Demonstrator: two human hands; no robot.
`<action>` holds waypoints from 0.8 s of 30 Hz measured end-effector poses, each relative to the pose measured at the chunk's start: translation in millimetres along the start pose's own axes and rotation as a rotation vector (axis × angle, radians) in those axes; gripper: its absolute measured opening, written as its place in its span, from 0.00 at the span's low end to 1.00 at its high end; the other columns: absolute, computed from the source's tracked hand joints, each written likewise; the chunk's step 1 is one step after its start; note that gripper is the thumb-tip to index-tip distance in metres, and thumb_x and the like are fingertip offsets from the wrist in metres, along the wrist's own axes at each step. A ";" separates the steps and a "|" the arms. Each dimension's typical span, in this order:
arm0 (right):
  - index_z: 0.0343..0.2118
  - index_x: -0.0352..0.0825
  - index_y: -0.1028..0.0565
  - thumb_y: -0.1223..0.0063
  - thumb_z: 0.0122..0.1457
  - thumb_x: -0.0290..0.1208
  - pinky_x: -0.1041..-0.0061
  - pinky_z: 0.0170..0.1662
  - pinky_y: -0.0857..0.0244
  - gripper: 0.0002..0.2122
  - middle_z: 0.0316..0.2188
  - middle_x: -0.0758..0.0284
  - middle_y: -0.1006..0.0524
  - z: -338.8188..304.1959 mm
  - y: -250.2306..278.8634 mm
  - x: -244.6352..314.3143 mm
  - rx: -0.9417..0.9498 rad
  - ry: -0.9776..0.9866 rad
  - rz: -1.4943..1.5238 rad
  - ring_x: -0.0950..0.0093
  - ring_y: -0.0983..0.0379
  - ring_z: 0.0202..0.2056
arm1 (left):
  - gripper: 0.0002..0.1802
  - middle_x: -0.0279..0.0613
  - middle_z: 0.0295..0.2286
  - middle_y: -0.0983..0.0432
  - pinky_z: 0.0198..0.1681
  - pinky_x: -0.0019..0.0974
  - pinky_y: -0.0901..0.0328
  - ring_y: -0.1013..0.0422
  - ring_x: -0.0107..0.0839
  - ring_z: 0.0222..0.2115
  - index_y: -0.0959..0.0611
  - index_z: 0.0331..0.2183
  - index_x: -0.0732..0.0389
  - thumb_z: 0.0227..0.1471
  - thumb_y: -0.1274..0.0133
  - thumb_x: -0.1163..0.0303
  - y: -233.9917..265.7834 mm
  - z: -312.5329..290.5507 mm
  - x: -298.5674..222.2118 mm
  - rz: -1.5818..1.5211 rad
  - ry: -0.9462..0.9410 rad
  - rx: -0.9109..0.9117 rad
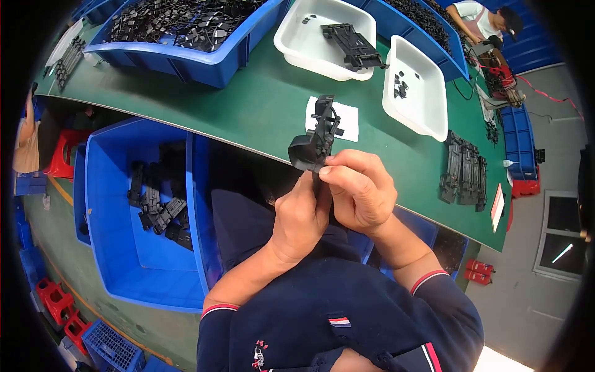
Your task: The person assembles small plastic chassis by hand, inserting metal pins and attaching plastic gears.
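In front of my body, over the table's near edge, I hold up a black plastic part (321, 133) with a curved shell on its left side. My left hand (299, 216) is closed round its lower end. The thumb and forefinger of my right hand (362, 191) pinch the same part just above; whether a smaller piece sits between those fingertips I cannot make out. Behind the part, a white sheet (349, 123) lies on the green table (248, 121). A white tray (297, 53) beyond it holds a long black plastic assembly (353, 44) and a few small pieces.
Another white tray (427, 111) holds small black pieces. Blue bins (217, 59) of black parts line the far side. Black assemblies (463, 170) lie at the right. A large blue bin (130, 266) stands left of my legs. A co-worker (486, 22) sits at far right.
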State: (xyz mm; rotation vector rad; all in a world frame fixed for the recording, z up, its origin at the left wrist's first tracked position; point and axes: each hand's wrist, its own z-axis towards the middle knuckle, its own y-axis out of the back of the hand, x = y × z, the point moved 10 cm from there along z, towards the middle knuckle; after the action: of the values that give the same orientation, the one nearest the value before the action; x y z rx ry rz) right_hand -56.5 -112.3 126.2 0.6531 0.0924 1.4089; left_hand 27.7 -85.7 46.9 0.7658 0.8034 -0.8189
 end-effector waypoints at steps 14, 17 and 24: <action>0.32 0.33 0.24 0.43 0.40 0.12 0.77 0.25 0.31 0.14 0.31 0.62 0.25 -1.3 1.1 3.9 -0.014 0.022 0.020 0.70 0.27 0.25 | 0.07 0.50 0.19 0.29 0.20 0.39 0.34 0.29 0.47 0.18 0.28 0.29 0.68 0.45 0.48 0.84 -0.4 -6.0 -2.8 -0.007 0.004 0.005; 0.33 0.33 0.24 0.42 0.41 0.13 0.77 0.25 0.31 0.14 0.31 0.62 0.25 -1.2 0.3 5.3 0.004 0.031 0.070 0.70 0.26 0.24 | 0.06 0.50 0.19 0.29 0.20 0.39 0.34 0.28 0.48 0.19 0.28 0.29 0.68 0.45 0.48 0.84 3.2 -5.1 -3.4 -0.053 0.008 0.007; 0.37 0.33 0.24 0.38 0.43 0.16 0.78 0.25 0.30 0.15 0.34 0.60 0.24 0.6 1.0 6.4 -0.022 0.018 0.091 0.70 0.25 0.25 | 0.08 0.49 0.22 0.27 0.23 0.36 0.34 0.28 0.45 0.20 0.25 0.30 0.69 0.43 0.46 0.82 8.0 -5.5 -0.2 -0.071 0.057 0.004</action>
State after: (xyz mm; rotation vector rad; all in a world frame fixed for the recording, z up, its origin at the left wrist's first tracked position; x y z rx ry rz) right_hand -56.0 -106.5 129.2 0.6328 0.0620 1.5013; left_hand 32.7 -77.4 46.6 0.7706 0.8838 -0.8660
